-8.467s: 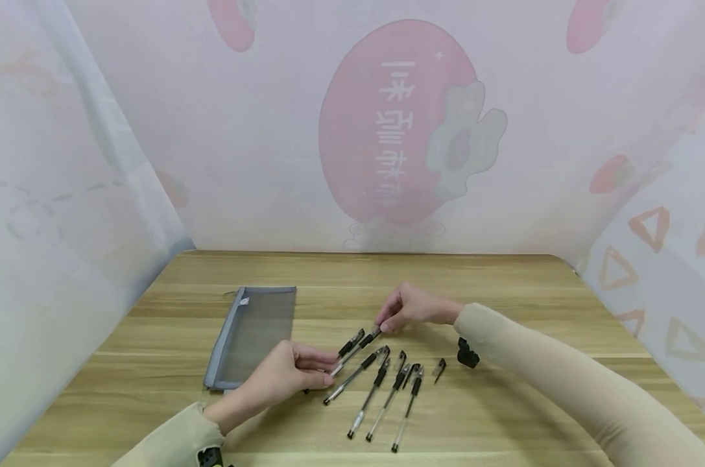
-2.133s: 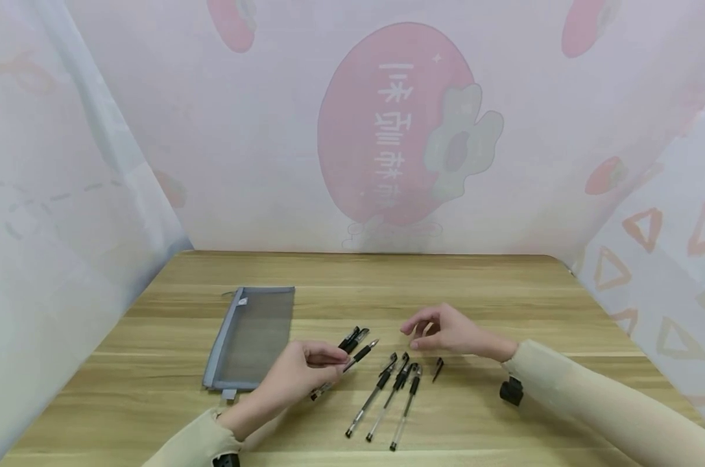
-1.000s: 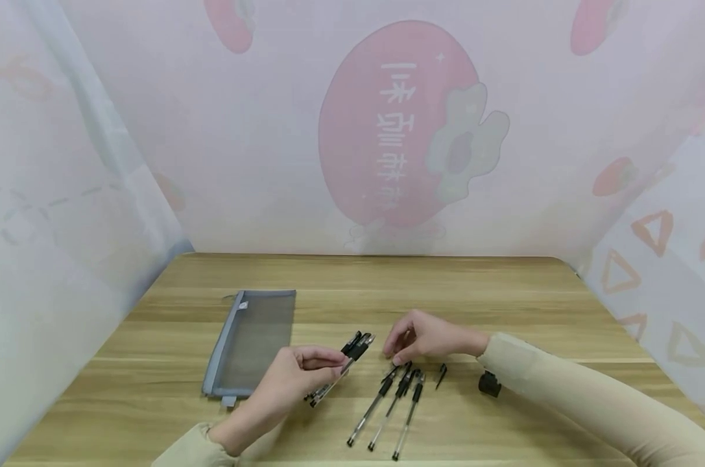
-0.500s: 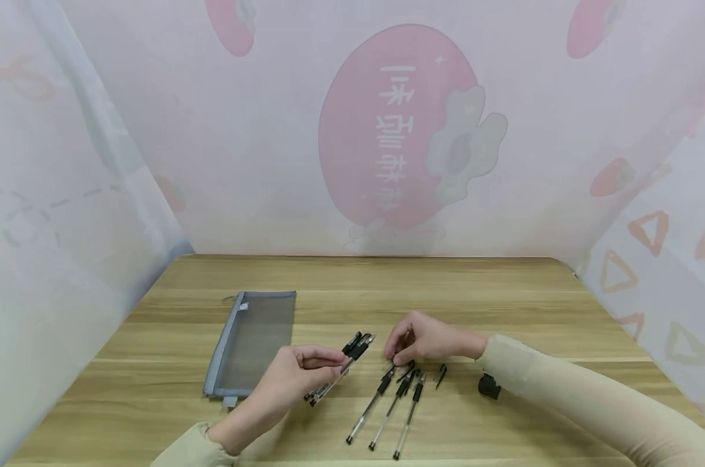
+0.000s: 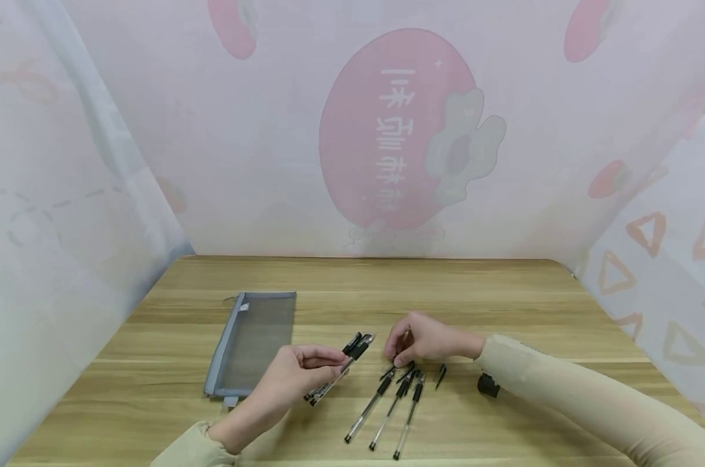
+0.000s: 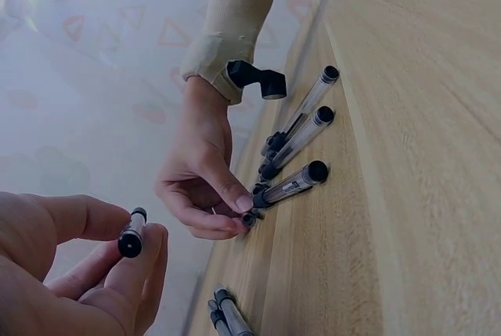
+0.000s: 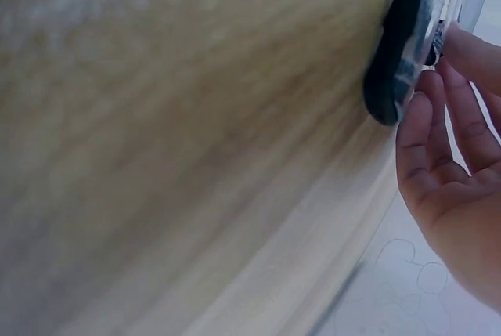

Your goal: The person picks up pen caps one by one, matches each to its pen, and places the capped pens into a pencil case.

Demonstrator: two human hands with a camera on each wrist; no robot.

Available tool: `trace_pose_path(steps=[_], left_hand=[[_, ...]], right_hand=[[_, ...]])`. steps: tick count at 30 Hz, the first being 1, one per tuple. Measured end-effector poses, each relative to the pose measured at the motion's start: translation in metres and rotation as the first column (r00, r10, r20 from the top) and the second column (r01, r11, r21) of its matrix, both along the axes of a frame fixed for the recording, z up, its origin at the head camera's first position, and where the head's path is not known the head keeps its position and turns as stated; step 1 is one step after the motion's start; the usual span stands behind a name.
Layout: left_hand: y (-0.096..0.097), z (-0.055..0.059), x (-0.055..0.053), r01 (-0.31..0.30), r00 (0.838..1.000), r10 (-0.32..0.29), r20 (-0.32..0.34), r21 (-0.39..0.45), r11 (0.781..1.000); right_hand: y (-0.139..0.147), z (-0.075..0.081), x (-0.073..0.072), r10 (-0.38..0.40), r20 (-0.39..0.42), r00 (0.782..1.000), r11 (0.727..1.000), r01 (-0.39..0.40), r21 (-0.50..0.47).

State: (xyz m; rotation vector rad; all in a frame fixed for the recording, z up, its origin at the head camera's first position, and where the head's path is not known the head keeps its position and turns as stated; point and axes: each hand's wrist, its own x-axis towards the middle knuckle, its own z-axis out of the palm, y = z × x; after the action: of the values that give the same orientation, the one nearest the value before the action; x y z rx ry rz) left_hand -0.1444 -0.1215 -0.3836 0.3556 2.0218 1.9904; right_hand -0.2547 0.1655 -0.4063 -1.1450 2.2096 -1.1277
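My left hand [image 5: 305, 373] pinches a clear-barrelled gel pen [image 6: 132, 233] with a black grip [image 5: 358, 350]. Its bare tip points up and right in the head view. Two more pens [image 6: 228, 314] lie just behind it on the table. My right hand [image 5: 425, 338] is bent down over the top of the leftmost of three pens [image 5: 366, 410] lying in a fan. In the left wrist view, its thumb and fingers pinch a small dark pen cap [image 6: 249, 219] at that pen's end. Beside it lie the middle pen [image 5: 386, 413] and the rightmost pen [image 5: 408, 418].
A grey mesh zip pouch [image 5: 264, 337] lies flat on the wooden table [image 5: 475, 285], left of the pens. A loose pen cap [image 5: 441, 375] lies right of the fan. Printed cloth [image 5: 270, 162] hangs behind the table.
Since about two seconds ago, my right hand has moved left and down to the leftmost pen's top. The left hand's pen has come down beside the two pens. Little has moved in the last second.
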Motion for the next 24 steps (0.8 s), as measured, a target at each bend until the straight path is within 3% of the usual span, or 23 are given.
trace_pose_path(steps=[5, 15, 20, 24], left_hand=[[-0.002, 0.0, 0.0, 0.002, 1.0, -0.002, 0.016, -0.025, 1.0], [-0.002, 0.001, -0.001, -0.003, 1.0, 0.003, 0.008, -0.029, 1.0], [-0.002, 0.001, 0.0, -0.003, 1.0, 0.003, 0.006, -0.027, 1.0], [-0.001, 0.003, 0.0, -0.015, 1.0, 0.015, 0.003, -0.042, 0.999]], right_hand=[[-0.002, 0.001, 0.002, -0.008, 0.025, 1.0, 1.0, 0.007, 0.003], [0.001, 0.014, -0.004, -0.02, -0.009, 1.0, 0.999, 0.019, -0.04], [0.003, 0.025, -0.002, -0.092, 0.0, 0.996, 0.99, 0.092, -0.109], [0.004, 0.035, 0.002, -0.181, 0.021, 0.983, 0.963, 0.181, -0.201]])
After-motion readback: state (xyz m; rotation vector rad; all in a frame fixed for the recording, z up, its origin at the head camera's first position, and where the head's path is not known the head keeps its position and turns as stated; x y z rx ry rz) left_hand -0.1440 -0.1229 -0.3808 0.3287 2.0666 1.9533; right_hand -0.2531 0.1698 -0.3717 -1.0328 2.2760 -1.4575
